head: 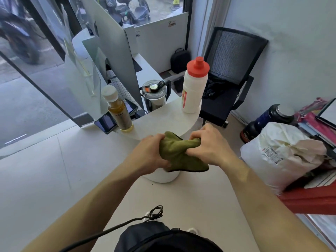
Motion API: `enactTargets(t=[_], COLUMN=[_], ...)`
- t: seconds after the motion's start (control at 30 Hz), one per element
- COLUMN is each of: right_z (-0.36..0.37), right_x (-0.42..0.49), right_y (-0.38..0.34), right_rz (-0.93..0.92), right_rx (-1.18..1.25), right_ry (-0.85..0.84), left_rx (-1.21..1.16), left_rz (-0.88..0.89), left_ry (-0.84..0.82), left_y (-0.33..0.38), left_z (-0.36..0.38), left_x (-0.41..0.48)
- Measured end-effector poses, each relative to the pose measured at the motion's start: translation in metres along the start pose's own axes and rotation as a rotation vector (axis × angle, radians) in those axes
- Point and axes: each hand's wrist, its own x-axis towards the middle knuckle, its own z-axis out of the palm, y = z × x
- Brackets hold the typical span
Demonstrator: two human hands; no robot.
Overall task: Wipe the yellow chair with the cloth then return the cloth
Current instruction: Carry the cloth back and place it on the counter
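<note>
Holding one olive-green cloth (179, 151) bunched between both hands, above the near edge of the round white table (169, 119).

I see my left hand (151, 154) clenched on the cloth's left end and my right hand (211, 144) pinching its upper right part, fingers closed into the fabric. The cloth's long axis runs roughly left to right between the fists, with a dark-edged corner hanging down toward the near right. On the table I count two bottles: one white bottle with a red cap (194, 86) at the far right and one amber bottle with a white cap (118, 108) at the left, well apart. One steel jug (155, 94) stands between them, farther back. One black mesh chair (227, 73) sits at the far right by the wall.
</note>
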Motion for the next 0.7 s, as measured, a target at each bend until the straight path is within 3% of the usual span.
enactTargets(t=[0.07,0.13,0.27,0.33,0.4,0.47,0.53,0.63,0.7], right_z=[-0.008,-0.012,0.010,0.027,0.039,0.045,0.045,0.043,0.042], right_x=[0.000,0.002,0.018,0.026,0.036,0.052,0.071,0.092,0.100], right_y=[-0.004,-0.001,0.012,0.013,0.010,0.004,-0.004,-0.022,-0.034], right_rz=[-0.086,-0.076,0.062,0.135,0.161,0.165,0.160,0.060,-0.009], right_rx=[0.132,0.396,1.012,1.323,1.458,1.372,1.217,0.858,0.594], right_ry=[-0.094,-0.222,-0.210,-0.218,-0.175,-0.062,0.064,0.185,0.251], left_rx=[0.159,0.082,-0.827,-1.076,-1.252,-1.418,-1.395,-0.889,-0.569], left_rz=[0.035,0.048,-0.126,-0.339,-0.488,-0.486,-0.390,-0.193,-0.133], left_ry=[0.064,0.108,0.047,0.101,0.139,0.162,0.252,0.388,0.382], left_y=[-0.001,-0.009,-0.016,-0.019,-0.022,-0.025,-0.027,-0.023,-0.024], left_z=[-0.009,-0.021,-0.026,-0.013,-0.007,-0.004,-0.001,0.005,0.006], left_x=[-0.006,-0.010,-0.007,0.007,0.022,0.036,0.047,0.056,0.064])
